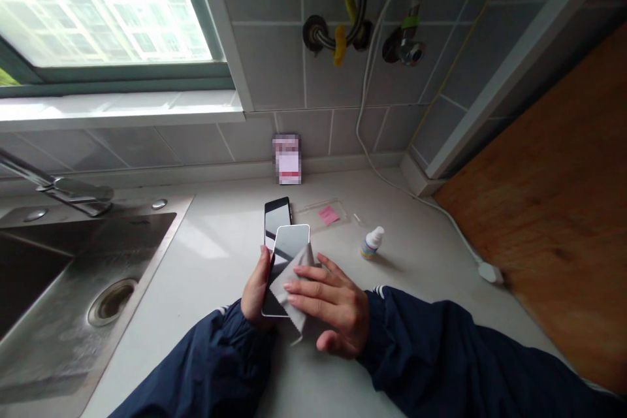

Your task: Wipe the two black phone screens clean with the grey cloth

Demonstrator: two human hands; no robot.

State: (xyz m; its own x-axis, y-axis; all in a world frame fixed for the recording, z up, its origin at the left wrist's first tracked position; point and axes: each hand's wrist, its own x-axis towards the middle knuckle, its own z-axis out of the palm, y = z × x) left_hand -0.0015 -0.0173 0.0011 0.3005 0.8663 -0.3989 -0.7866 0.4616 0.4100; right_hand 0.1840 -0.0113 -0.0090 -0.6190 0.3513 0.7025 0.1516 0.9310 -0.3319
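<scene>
My left hand point(255, 289) is closed around the left side of a smartphone point(294, 238) with a white rim, its dark screen facing up. Across the lower right of that screen lies a thin grey cleaning cloth point(296, 319) with zigzag edges. My right hand point(337, 300) holds the cloth against the glass under long, flat fingers, its thumb apart from it. Partly behind the held phone, a second, black smartphone point(277, 217) rests on the counter. To the right stands a small white spray bottle point(372, 243) with a coloured label.
Behind the phones lie a clear flat case point(341, 204) and a pink slip point(328, 215). A blurred upright panel point(289, 160) leans on the wall. A steel sink point(183, 206) with a faucet point(81, 192) is at left. A white cable point(421, 198) runs to a plug point(490, 272) at right.
</scene>
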